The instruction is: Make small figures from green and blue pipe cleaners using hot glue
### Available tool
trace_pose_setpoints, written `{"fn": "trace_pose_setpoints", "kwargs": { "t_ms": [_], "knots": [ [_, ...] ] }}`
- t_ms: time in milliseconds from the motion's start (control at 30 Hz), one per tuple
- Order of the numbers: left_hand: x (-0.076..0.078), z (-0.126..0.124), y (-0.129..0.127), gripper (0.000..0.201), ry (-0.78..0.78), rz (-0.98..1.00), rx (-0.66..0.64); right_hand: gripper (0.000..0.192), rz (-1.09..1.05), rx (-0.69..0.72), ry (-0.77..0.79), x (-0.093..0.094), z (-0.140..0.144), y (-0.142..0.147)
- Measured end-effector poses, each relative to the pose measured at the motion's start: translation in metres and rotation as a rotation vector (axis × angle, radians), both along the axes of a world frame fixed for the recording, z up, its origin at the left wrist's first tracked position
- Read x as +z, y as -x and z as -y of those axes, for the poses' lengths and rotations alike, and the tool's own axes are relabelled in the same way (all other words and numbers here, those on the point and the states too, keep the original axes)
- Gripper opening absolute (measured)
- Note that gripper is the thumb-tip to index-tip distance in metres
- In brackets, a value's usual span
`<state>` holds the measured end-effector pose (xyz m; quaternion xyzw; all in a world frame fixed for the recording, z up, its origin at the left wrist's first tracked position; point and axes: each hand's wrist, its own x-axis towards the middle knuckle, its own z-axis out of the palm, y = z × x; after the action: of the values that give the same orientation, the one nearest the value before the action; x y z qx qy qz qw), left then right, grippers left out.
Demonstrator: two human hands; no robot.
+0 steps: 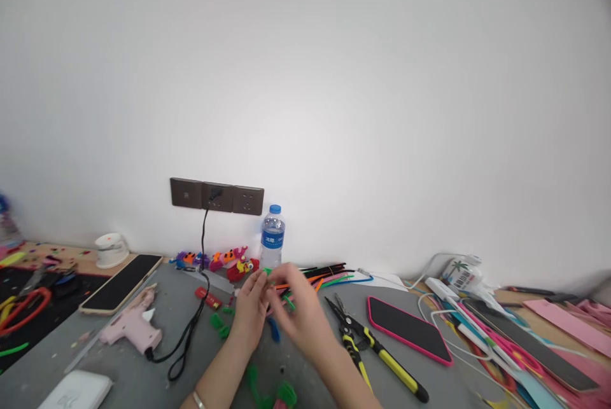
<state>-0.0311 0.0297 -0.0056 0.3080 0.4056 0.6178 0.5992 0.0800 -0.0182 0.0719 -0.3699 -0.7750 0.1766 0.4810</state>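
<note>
My left hand (pixel 251 307) is raised over the middle of the grey mat, its fingertips pinched on a small green pipe cleaner piece (pixel 268 271). Close against it, my right hand (pixel 300 313) has bent fingers meeting at the same green piece, which they largely hide. Below and left of the hands lies a coiled green pipe cleaner (pixel 219 326). A blue fuzzy piece (pixel 273 330) rests between my wrists. Nearer to me are more green fuzzy pieces (pixel 286 393). Behind the hands, a bundle of coloured pipe cleaners (pixel 329 277) spreads on the mat.
Yellow-black pliers (pixel 394 367) and a pink-edged phone (pixel 409 331) lie right. A pink glue gun (pixel 133 326) with a black cord, another phone (pixel 121 283) and a white box (pixel 76 391) are left. A water bottle (pixel 273 237) stands by the wall.
</note>
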Motion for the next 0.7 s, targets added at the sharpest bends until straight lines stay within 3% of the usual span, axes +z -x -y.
{"fn": "trace_pose_setpoints", "kwargs": {
  "t_ms": [67, 167, 300, 467, 567, 700],
  "knots": [
    [0.002, 0.001, -0.004, 0.004, 0.021, 0.08, 0.035, 0.006, -0.075, -0.126, 0.014, -0.014, -0.013, -0.031],
    [0.005, 0.004, -0.008, 0.008, 0.078, 0.237, 0.033, 0.025, -0.216, -0.252, 0.009, -0.043, -0.026, -0.066],
    [0.007, 0.008, -0.006, 0.016, 0.084, 0.255, -0.015, 0.029, -0.328, -0.34, 0.126, -0.065, -0.033, -0.085],
    [0.007, 0.011, -0.006, 0.034, 0.023, 0.166, -0.071, 0.016, -0.238, -0.252, 0.117, -0.056, -0.028, -0.074],
    [0.013, 0.015, -0.007, 0.037, 0.012, 0.08, -0.078, 0.006, -0.114, -0.152, 0.103, -0.049, -0.023, -0.065],
    [0.017, 0.018, -0.01, 0.037, 0.013, 0.054, -0.071, 0.009, -0.051, -0.08, 0.095, -0.047, -0.019, -0.061]
  ]
}}
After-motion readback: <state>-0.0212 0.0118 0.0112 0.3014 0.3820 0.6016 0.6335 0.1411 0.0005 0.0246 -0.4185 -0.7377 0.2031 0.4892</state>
